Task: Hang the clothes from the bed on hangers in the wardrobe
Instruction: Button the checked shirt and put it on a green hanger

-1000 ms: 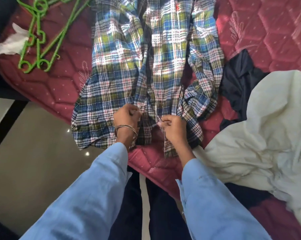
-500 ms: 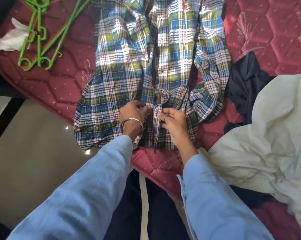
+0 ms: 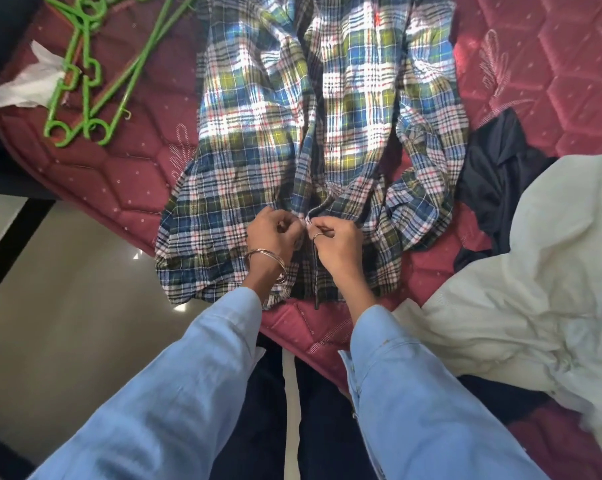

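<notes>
A blue, green and white plaid shirt (image 3: 258, 133) lies spread front-up on the red quilted bed (image 3: 552, 64), its hem hanging over the near edge. My left hand (image 3: 273, 233) and my right hand (image 3: 334, 242) meet at the front placket low on the shirt. Each pinches one edge of the fabric, fingers curled. Green plastic hangers (image 3: 88, 74) lie at the far left corner of the bed. A cream garment (image 3: 535, 271) and a dark navy garment (image 3: 500, 168) are piled to the right.
A crumpled white tissue (image 3: 26, 84) sits beside the hangers at the mattress edge. Glossy grey floor (image 3: 67, 306) with a black strip lies to the left of the bed. My dark trousers stand against the bed's near edge.
Both hands have shifted a little higher up the shirt's placket, staying together and pinching the fabric. The view has tilted slightly; nothing else on the bed moved.
</notes>
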`<state>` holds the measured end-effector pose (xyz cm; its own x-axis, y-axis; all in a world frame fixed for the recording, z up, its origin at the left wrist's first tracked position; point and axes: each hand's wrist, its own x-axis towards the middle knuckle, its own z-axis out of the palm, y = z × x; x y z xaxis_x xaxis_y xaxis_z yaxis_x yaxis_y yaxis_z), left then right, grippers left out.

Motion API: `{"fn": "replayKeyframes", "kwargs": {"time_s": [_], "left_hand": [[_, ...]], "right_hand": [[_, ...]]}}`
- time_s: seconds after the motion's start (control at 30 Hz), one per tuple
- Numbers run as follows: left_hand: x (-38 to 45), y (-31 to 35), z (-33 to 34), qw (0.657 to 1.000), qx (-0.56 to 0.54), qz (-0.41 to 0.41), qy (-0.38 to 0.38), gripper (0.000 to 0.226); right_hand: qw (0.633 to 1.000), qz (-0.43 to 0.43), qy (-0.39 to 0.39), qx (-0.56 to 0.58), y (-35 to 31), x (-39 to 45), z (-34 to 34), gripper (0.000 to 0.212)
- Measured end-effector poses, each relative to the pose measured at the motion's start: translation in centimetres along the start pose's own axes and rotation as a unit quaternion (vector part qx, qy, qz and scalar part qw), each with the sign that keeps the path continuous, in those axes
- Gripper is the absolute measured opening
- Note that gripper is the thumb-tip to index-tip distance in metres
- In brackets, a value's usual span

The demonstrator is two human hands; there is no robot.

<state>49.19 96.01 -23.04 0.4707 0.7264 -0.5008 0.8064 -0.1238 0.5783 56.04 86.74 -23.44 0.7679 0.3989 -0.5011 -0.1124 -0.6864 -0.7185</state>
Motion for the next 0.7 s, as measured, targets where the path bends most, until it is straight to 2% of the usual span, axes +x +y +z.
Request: {"fn": "replayKeyframes", "kwargs": {"time_s": [0.23,0.4,0.5,0.57,0.63,0.7], "left_hand": [[0.8,0.7,-0.9,0.998,-0.013,0.009,-0.059,0.012],[1.1,1.2,-1.4,0.995,0.032,0.023,-0.09,0.01],[1.1,1.4,-1.8,0.992,0.058,0.039,-0.104,0.014],[1.2,1.3,-2.0,0.991,0.056,0.033,-0.116,0.025],[1.2,1.4,-2.1,0.991,0.04,0.018,-0.126,0.039],[1.0,1.5,-2.2,0.991,0.036,0.011,-0.131,0.04]], "right_hand": [[0.99,0.049,-0.038,0.127,0.9,-0.2,-0.9,0.018],[0.966,0.092,-0.087,0.226,0.6,0.2,-1.7,0.012],[0.963,0.088,-0.106,0.232,0.1,0.5,-1.8,0.008],[0.966,0.081,-0.105,0.221,-0.1,0.6,-1.8,0.006],[0.972,0.071,-0.095,0.204,0.0,0.7,-1.7,0.01],[0.98,0.05,-0.083,0.175,0.1,0.7,-1.6,0.018]]}}
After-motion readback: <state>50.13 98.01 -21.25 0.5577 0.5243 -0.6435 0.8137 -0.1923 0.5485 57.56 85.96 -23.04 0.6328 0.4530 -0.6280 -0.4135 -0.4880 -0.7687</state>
